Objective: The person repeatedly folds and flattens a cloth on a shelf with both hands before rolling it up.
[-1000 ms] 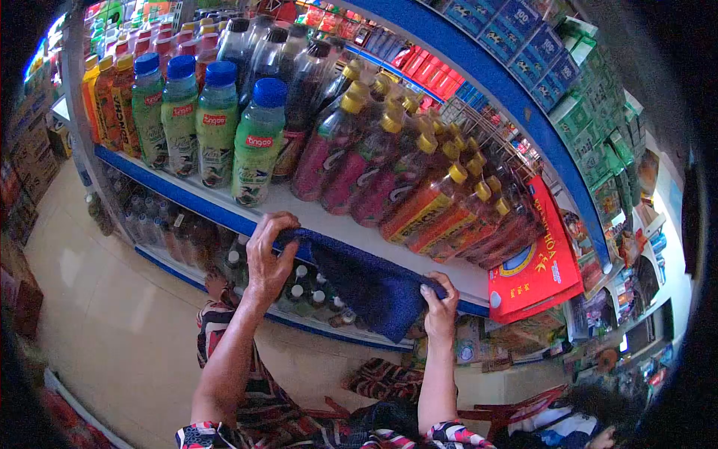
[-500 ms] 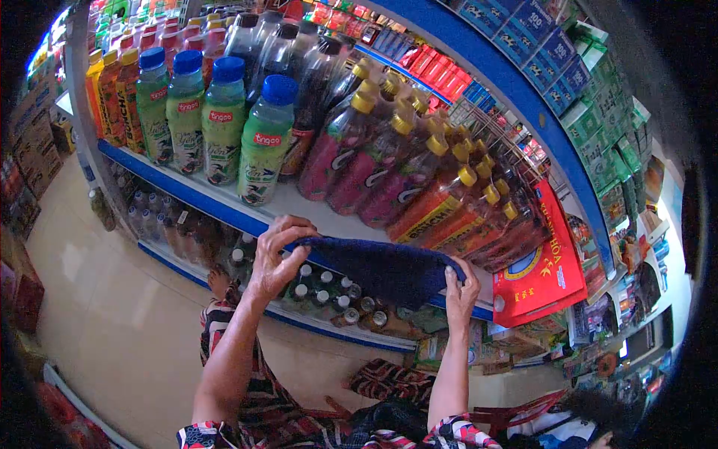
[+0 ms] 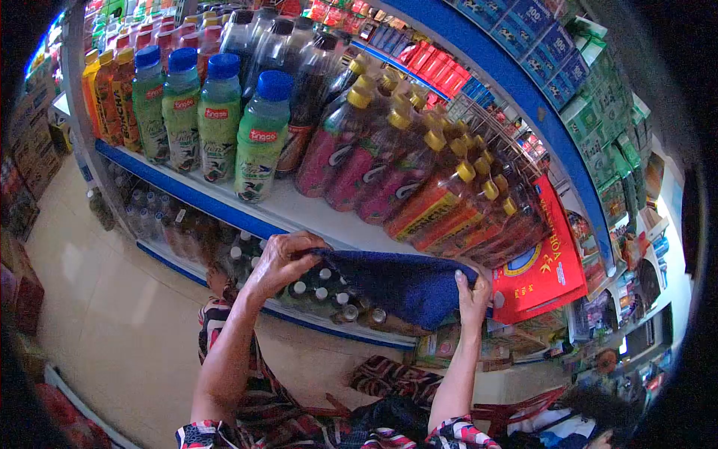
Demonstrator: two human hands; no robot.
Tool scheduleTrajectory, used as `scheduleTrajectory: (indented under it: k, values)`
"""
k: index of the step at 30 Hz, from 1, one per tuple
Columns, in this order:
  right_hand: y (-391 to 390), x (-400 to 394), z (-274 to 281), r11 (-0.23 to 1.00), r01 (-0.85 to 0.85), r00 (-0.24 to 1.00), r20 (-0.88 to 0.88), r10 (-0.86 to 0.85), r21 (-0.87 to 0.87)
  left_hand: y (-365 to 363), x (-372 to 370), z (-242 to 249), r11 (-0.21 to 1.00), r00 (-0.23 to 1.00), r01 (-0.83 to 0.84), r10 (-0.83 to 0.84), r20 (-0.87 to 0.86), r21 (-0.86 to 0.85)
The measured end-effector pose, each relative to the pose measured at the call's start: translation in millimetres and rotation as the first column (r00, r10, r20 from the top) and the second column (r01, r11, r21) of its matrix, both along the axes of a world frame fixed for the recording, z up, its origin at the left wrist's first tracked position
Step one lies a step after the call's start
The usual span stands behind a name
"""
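Observation:
A dark blue cloth [image 3: 396, 288] hangs stretched between my two hands, in front of the shelf's edge. My left hand [image 3: 286, 262] pinches its left corner between thumb and fingers. At the other end, my right hand [image 3: 473, 293] grips the cloth with the thumb on the near side. Just behind it lies a bare strip of the white shelf [image 3: 314, 218]. Green bottles with blue caps [image 3: 262, 142] stand on that shelf to the left. Purple-labelled bottles with yellow caps [image 3: 340, 153] and orange-labelled bottles [image 3: 430, 206] stand beyond the cloth.
A red bag [image 3: 550, 262] hangs over the shelf's right end. Below, the lower shelf holds several white-capped bottles [image 3: 321, 294]. Blue and green cartons [image 3: 553, 67] fill the upper right. A person's dark hair [image 3: 598, 408] shows at the lower right, above the tiled floor [image 3: 112, 299].
Both hands have shifted slightly to the right and down with the cloth. The cloth now hangs lower and shows more of its surface. The bottles stay in place on the shelf.

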State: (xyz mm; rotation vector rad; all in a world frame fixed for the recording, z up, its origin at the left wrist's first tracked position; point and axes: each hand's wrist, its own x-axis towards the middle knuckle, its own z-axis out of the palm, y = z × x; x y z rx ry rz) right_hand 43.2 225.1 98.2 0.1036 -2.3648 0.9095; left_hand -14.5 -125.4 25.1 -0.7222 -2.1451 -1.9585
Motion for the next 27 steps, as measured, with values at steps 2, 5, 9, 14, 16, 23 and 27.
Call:
scheduleTrajectory:
  k: [2, 5, 9, 14, 16, 23, 27]
  values:
    - [6, -1, -2, 1.000, -0.010, 0.999, 0.040, 0.010, 0.009, -1, 1, 3, 1.000, 0.999, 0.018, -0.018, 0.045, -0.009]
    - [6, 0, 0, 0.996, 0.006, 0.999, 0.048, -0.010, 0.085, -1, 1, 4, 0.999, 0.999, 0.036, -0.036, 0.002, -0.006]
    - [7, 0, 0, 0.993, 0.039, 0.999, 0.024, -0.042, 0.115, -2, -1, 2, 0.995, 0.993, 0.081, -0.075, -0.092, 0.063]
    - [13, -4, -7, 0.990, 0.001, 0.998, -0.070, 0.009, 0.144, -1, 1, 4, 0.998, 0.998, 0.033, -0.031, -0.062, 0.045]
    - [10, 2, -2, 0.999, 0.023, 0.998, 0.056, -0.021, -0.027, 2, 3, 9, 1.000, 0.996, -0.029, 0.030, -0.085, 0.005]
    - [12, 3, -3, 0.975, -0.012, 0.990, 0.134, 0.043, -0.223, 7, 0, 0, 0.997, 0.995, -0.073, 0.074, -0.072, 0.015]
    - [15, 2, -6, 0.960, -0.059, 0.991, 0.102, 0.090, -0.275, 3, 0, 1, 1.000, 0.991, 0.003, 0.001, -0.135, 0.024]
